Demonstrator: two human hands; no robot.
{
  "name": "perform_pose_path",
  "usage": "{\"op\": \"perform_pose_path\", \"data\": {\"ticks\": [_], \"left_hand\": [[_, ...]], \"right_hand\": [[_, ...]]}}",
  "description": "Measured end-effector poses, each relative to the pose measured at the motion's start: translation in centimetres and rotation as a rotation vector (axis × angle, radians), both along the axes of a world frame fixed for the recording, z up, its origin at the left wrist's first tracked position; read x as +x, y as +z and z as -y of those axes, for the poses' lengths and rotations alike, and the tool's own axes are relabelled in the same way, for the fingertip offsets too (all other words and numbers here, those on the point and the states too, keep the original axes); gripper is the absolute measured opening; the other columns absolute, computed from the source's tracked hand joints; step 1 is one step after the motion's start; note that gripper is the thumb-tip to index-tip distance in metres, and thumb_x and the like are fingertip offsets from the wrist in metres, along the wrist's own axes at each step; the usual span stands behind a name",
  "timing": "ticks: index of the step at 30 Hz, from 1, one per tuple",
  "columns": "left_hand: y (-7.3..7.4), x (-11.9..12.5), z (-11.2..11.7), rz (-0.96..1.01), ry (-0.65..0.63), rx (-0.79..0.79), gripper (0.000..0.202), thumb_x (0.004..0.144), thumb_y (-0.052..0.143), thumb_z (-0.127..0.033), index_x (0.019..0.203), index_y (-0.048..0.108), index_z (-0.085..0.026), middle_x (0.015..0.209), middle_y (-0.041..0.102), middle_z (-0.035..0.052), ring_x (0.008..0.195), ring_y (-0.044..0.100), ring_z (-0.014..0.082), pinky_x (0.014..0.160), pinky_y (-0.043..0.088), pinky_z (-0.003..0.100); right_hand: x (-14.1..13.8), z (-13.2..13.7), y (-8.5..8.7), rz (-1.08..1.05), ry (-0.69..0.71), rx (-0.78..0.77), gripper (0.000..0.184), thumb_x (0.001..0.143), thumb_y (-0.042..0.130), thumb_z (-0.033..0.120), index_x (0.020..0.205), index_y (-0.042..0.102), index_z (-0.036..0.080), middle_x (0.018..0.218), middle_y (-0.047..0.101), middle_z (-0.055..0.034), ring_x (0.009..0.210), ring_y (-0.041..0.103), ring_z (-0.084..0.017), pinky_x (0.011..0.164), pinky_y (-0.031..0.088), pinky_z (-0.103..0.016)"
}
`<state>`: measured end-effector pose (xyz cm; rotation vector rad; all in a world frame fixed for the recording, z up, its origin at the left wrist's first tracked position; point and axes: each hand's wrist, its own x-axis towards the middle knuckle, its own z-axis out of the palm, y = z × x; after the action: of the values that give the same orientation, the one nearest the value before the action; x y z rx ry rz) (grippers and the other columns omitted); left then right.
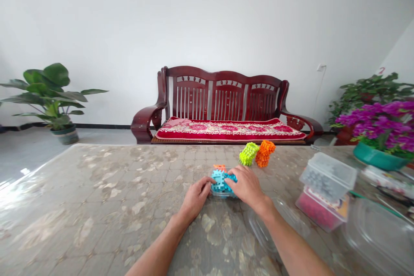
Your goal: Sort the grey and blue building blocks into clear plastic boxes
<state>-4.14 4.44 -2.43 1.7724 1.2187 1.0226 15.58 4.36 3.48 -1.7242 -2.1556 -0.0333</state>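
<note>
Light and darker blue interlocking plastic building blocks [217, 177] sit in a small clear plastic box [223, 196] at the middle of the table. My left hand [196, 195] is curled against the box's left side, thumb and fingertips at the light blue blocks. From the right, my right hand [248, 184] reaches in with thumb and fingers closed at the darker blue blocks; the exact piece is partly hidden by the fingers. Just behind the box lies a flat orange block piece [220, 167]. Farther back stand a lime-green block build [249, 154] and an orange block build [265, 153].
To the right, a clear box of grey blocks [327, 177] rests on a box of pink blocks [321, 209]. Clear plastic lids [377, 233] lie nearby, one under my right forearm. A teal flower pot [378, 155] stands at the right, and a wooden bench [226, 95] behind the table.
</note>
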Motion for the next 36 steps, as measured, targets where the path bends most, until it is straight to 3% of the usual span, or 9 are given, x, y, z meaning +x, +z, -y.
{"op": "perform_pose_path", "data": {"ticks": [5,11,16,24,29,36], "left_hand": [[-0.1,0.0,0.0,-0.001,0.005,-0.01,0.034,0.09,0.038,-0.038,0.099,0.066,-0.02,0.063,0.059,-0.0019,0.063,0.057,0.0156,0.062,0.041,0.024],[-0.2,-0.1,-0.1,-0.002,0.007,-0.013,0.034,0.091,0.038,-0.038,0.099,0.065,-0.021,0.064,0.059,-0.002,0.064,0.057,0.0154,0.062,0.041,0.024],[-0.3,-0.1,-0.1,0.0,-0.008,-0.005,0.033,0.091,0.038,-0.038,0.099,0.065,-0.021,0.064,0.057,-0.0025,0.063,0.056,0.015,0.062,0.04,0.023],[-0.2,0.0,-0.1,0.002,-0.008,-0.005,0.033,0.091,0.038,-0.037,0.099,0.065,-0.021,0.064,0.057,-0.0026,0.064,0.056,0.015,0.064,0.041,0.024],[-0.4,-0.1,-0.1,-0.005,-0.004,0.0,0.033,0.091,0.038,-0.037,0.1,0.065,-0.021,0.063,0.058,-0.0027,0.064,0.056,0.0151,0.063,0.041,0.023],[-0.5,-0.1,-0.2,-0.015,0.001,-0.002,0.033,0.091,0.038,-0.038,0.101,0.065,-0.022,0.064,0.059,-0.0026,0.064,0.057,0.0154,0.062,0.041,0.023]], "right_hand": [[0.3,0.3,0.2,0.0,0.004,-0.004,0.018,0.083,0.059,0.031,0.096,0.069,0.024,0.098,0.068,-0.0042,0.096,0.058,-0.022,0.084,0.039,-0.03],[-0.2,-0.5,-0.6,0.072,-0.076,0.044,0.02,0.084,0.06,0.04,0.09,0.069,0.024,0.094,0.068,-0.0054,0.094,0.058,-0.022,0.081,0.039,-0.03],[-0.5,-0.8,-1.1,0.086,-0.129,0.075,0.019,0.085,0.059,0.04,0.088,0.068,0.023,0.093,0.068,-0.0043,0.094,0.058,-0.022,0.079,0.038,-0.03],[0.3,-0.1,-0.5,-0.002,-0.022,0.03,0.023,0.091,0.051,0.037,0.094,0.07,0.023,0.098,0.07,-0.0046,0.096,0.059,-0.021,0.084,0.038,-0.03],[1.6,0.0,-0.5,-0.133,0.069,-0.034,0.024,0.09,0.048,0.026,0.097,0.071,0.022,0.101,0.07,-0.0049,0.099,0.06,-0.019,0.088,0.038,-0.028],[2.2,-0.1,-0.6,-0.096,-0.03,-0.031,0.019,0.083,0.054,0.02,0.091,0.07,0.023,0.095,0.067,-0.0048,0.093,0.061,-0.019,0.079,0.041,-0.026]]}}
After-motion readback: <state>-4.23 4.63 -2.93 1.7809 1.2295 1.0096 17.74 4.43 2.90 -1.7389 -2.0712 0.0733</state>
